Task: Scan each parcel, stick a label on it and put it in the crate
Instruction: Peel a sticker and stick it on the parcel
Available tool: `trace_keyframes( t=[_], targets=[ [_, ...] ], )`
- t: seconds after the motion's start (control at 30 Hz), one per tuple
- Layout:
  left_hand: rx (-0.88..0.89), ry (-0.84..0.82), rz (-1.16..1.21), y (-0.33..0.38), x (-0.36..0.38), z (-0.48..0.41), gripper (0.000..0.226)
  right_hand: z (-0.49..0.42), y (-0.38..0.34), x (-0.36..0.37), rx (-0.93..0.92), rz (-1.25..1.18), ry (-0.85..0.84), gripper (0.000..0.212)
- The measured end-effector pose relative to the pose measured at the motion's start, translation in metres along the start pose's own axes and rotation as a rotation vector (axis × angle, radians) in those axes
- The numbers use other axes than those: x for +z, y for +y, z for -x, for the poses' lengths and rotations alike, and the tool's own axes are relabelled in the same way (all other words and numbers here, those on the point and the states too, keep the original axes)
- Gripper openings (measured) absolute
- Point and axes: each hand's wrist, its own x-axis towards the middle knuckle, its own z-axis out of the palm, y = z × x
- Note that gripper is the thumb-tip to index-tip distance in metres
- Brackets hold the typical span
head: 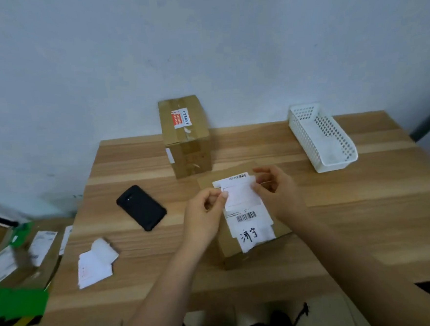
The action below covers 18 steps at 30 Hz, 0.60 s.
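A flat cardboard parcel [279, 228] lies on the wooden table in front of me, with a white barcoded shipping slip and handwritten characters on its top. Both hands hold a small white label [240, 194] just above the parcel. My left hand [204, 214] pinches the label's left edge. My right hand [278, 189] pinches its right edge. A taller taped cardboard box [185, 137] stands behind, near the wall. The black scanner device [141, 207] lies on the table left of the parcel.
A white perforated plastic basket [323, 137] sits at the table's back right. A stack of white labels [95, 264] lies at the front left. Left of the table, a green crate [17, 301] holds labelled parcels [24, 255].
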Motion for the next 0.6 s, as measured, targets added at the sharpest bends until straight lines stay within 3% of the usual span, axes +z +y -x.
trace_keyframes(
  t=[0.23,0.4,0.6],
  targets=[
    [-0.082,0.187,-0.122,0.014,0.085,0.044,0.014,0.002,0.037,-0.062,0.001,-0.120,-0.027,0.032],
    [-0.130,0.292,-0.282,0.014,0.102,0.059,0.018,0.013,0.051,-0.070,0.030,-0.116,-0.122,0.033],
    [-0.110,0.301,-0.345,0.004,0.105,0.064,0.017,0.011,0.060,-0.072,0.023,-0.088,-0.133,0.031]
  ],
)
